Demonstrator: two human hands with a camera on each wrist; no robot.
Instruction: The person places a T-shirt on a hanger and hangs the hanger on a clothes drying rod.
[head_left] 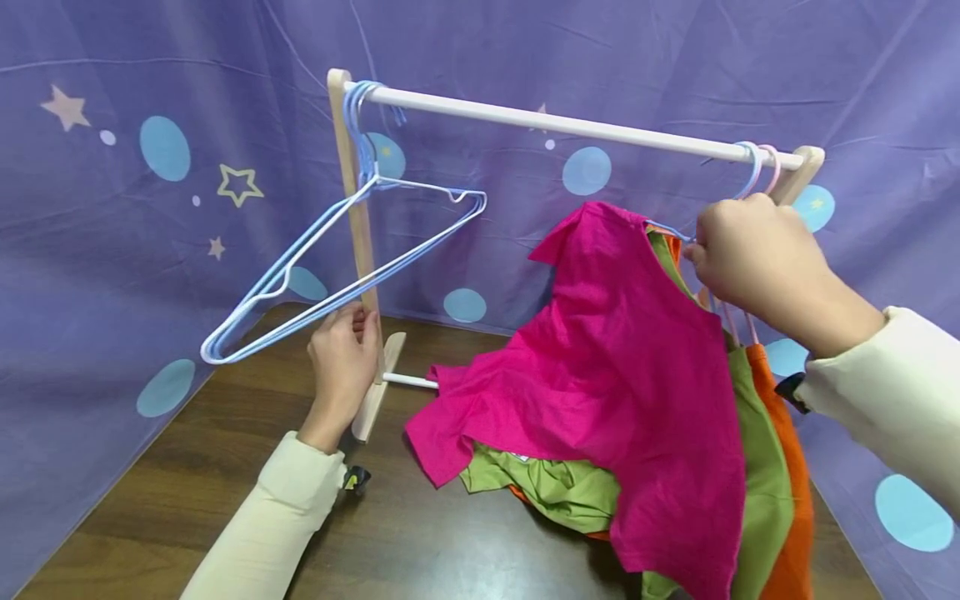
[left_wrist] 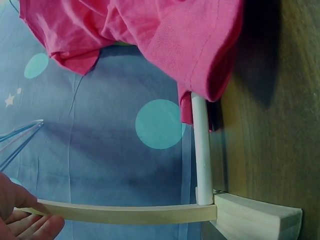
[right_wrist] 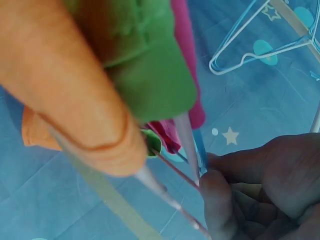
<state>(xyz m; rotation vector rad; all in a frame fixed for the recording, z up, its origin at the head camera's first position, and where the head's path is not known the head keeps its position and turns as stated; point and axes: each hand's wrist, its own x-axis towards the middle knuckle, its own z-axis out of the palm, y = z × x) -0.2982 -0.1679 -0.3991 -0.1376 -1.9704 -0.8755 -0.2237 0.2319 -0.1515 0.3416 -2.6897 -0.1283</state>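
Near the rack's right end my right hand (head_left: 761, 254) pinches a blue hanger (right_wrist: 201, 147) between thumb and finger. A magenta shirt (head_left: 622, 350) hangs from that hanger, slanting down to the left. Behind it hang a green garment (head_left: 761, 467) and an orange garment (head_left: 787, 467), partly hidden. On the left, my left hand (head_left: 343, 354) grips the rack's wooden post (left_wrist: 130, 214) below the bare hangers. Thumb and fingers lie on either side of the post in the left wrist view.
Blue and white bare hangers (head_left: 300, 229) hang at the left of the white rail (head_left: 555, 125). A lower white bar (left_wrist: 202, 150) joins the wooden foot (head_left: 378, 400). Under the rack lies a brown wooden table (head_left: 187, 492), with a purple curtain (head_left: 480, 50) behind.
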